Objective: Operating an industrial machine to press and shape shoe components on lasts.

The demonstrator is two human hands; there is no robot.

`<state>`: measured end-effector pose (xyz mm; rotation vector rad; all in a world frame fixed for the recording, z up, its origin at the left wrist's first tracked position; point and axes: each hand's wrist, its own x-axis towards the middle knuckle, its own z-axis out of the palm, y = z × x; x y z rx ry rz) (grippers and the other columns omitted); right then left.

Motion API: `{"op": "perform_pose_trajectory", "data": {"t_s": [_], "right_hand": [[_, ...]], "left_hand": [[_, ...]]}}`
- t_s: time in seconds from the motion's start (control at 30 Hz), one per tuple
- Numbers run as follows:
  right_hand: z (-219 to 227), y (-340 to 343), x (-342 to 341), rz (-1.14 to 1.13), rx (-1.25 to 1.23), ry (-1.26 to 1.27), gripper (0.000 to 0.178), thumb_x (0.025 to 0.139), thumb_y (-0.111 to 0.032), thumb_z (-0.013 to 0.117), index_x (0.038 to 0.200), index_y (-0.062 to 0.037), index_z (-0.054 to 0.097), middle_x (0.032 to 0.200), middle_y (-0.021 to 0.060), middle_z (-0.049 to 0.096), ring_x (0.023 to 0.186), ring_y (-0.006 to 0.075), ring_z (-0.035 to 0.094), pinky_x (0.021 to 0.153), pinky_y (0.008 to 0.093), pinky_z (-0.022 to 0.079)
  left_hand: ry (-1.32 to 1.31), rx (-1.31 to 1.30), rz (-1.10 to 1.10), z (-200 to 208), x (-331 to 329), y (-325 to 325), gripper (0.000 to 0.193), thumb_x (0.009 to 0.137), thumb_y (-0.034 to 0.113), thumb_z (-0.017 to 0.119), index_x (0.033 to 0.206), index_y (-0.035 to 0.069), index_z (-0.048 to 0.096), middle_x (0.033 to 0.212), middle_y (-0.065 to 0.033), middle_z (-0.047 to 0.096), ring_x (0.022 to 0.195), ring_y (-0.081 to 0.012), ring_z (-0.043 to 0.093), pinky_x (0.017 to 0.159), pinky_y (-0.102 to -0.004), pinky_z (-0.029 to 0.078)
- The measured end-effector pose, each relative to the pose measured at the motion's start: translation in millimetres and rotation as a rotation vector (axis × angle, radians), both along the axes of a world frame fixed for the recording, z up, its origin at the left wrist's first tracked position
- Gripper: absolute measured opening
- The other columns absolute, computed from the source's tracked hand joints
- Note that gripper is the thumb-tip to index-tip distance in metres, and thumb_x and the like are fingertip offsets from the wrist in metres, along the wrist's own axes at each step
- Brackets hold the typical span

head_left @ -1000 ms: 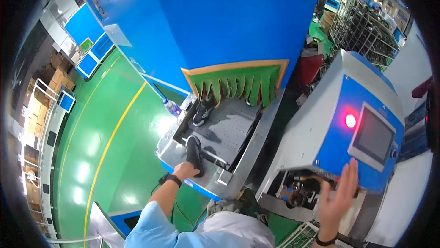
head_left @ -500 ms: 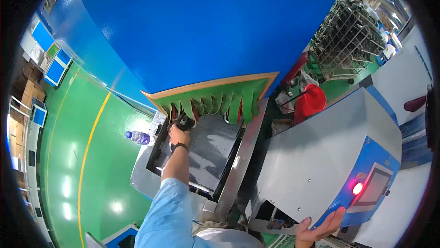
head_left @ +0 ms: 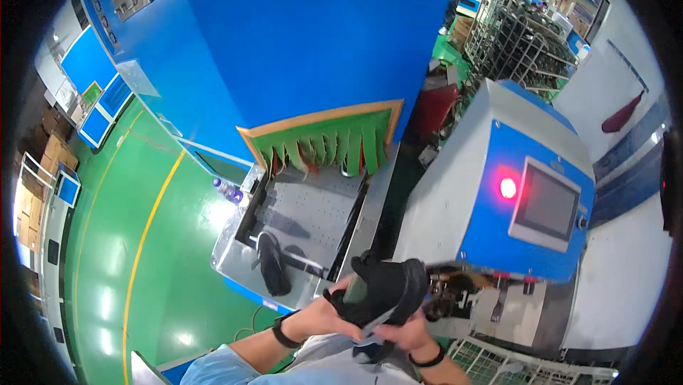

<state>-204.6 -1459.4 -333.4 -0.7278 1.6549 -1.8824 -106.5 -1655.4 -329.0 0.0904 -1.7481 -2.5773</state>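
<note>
Two bare hands are closed together on one black shoe (head_left: pixel 388 289), which sits between them at the near side of the scene, just in front of the person's body. The left hand (head_left: pixel 324 319) grips its left side, and the right hand (head_left: pixel 407 332) clasps it from the near right; some fingers are hidden behind the shoe. Its grey-green inside shows toward the left hand.

A second dark shoe (head_left: pixel 272 264) lies to the left of and a little beyond the left hand, untouched, at the near left end of a perforated grey bed (head_left: pixel 313 196). Farther off, a green strip curtain (head_left: pixel 327 152) hangs at the opening of a tall blue machine (head_left: pixel 306 36). One bottle (head_left: pixel 228 190) is at the bed's far left. To the right of the hands stands a control cabinet (head_left: pixel 448 172) with a lit red lamp (head_left: pixel 507 187) and a screen (head_left: pixel 546 205).
</note>
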Motion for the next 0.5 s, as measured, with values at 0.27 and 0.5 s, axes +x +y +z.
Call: {"op": "perform_pose_trajectory", "data": {"t_s": [0.27, 0.5], "right_hand": [[-8.9, 114.4, -2.6, 0.049, -0.145, -1.310, 0.040, 0.096, -0.031, 0.055, 0.119, 0.0009, 0.065, 0.105, 0.0160, 0.073, 0.089, 0.0267, 0.072, 0.080, 0.0356, 0.059], [-53.5, 239.4, 15.7, -0.556, -0.093, -0.959, 0.052, 0.083, -0.003, 0.066, 0.134, -0.0016, 0.056, 0.110, 0.0113, 0.069, 0.090, 0.0210, 0.070, 0.082, 0.0303, 0.057]], "left_hand": [[-0.298, -0.113, -0.461, -36.0, -6.2, 66.6, 0.032, 0.083, 0.015, 0.085, 0.107, 0.000, 0.071, 0.097, -0.0009, 0.072, 0.088, -0.0084, 0.062, 0.079, -0.0269, 0.052], [-0.341, -0.071, -0.669, -10.0, 14.2, 166.0, 0.018, 0.095, 0.019, 0.072, 0.091, 0.002, 0.072, 0.076, 0.0034, 0.065, 0.072, -0.0053, 0.054, 0.065, -0.0245, 0.045]]}}
